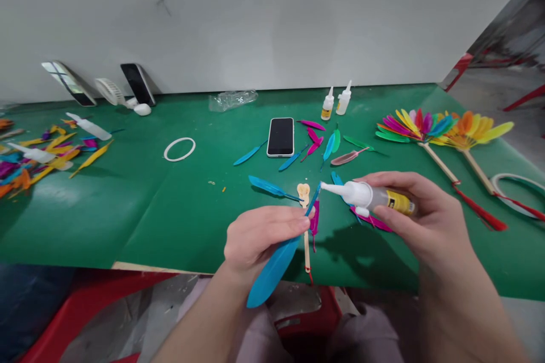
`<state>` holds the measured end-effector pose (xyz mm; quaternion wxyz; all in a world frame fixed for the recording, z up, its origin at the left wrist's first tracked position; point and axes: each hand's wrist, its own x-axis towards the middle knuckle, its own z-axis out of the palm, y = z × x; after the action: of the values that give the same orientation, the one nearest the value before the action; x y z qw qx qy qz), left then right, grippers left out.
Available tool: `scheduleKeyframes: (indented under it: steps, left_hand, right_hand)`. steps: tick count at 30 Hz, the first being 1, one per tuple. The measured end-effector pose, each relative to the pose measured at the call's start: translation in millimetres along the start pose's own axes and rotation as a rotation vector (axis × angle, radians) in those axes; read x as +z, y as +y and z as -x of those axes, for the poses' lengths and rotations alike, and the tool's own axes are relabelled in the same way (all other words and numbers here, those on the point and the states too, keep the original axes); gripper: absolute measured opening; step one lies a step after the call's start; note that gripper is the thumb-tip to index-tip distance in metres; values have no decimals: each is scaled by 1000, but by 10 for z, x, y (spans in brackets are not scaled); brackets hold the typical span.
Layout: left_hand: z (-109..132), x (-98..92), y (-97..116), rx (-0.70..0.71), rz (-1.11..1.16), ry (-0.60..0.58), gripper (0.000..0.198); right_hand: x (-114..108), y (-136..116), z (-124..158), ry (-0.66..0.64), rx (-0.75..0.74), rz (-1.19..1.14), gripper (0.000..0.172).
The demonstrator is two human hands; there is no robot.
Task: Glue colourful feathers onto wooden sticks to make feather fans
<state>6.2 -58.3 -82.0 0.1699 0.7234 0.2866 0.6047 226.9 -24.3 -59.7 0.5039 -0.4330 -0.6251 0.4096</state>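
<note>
left hand (259, 235) pinching blue feather (272, 269) | right hand (409, 210) gripping glue bottle (370, 195), nozzle meeting quill tip just beyond left fingertips (307, 216) | risk: oversqueezing sending glue onto fingertips

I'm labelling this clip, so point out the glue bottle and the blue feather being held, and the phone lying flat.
glue bottle (367, 195), head view, white neck behind nozzle
blue feather (272, 271), head view, middle of broad vane
phone (281, 136), head view, centre of dark screen

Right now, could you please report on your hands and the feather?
Left hand pinches blue feather. Right hand holds glue bottle, nozzle at quill. Wooden stick alongside.
</note>
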Motion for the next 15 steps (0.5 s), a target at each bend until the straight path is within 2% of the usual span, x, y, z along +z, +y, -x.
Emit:
scheduleKeyframes:
  steps: [6, 10, 15]
  left_hand:
    - [6, -1, -13, -3, -18, -2, 27]
    - [-14, 6, -7, 39, -47, 3, 28]
    - [9, 7, -28, 55, -70, 1, 29]
  right_hand:
    - [-50, 31, -24, 57, 89, -47, 24]
    - [-16, 3, 7, 13, 113, -109, 26]
    - [1, 17, -3, -16, 124, -75, 20]
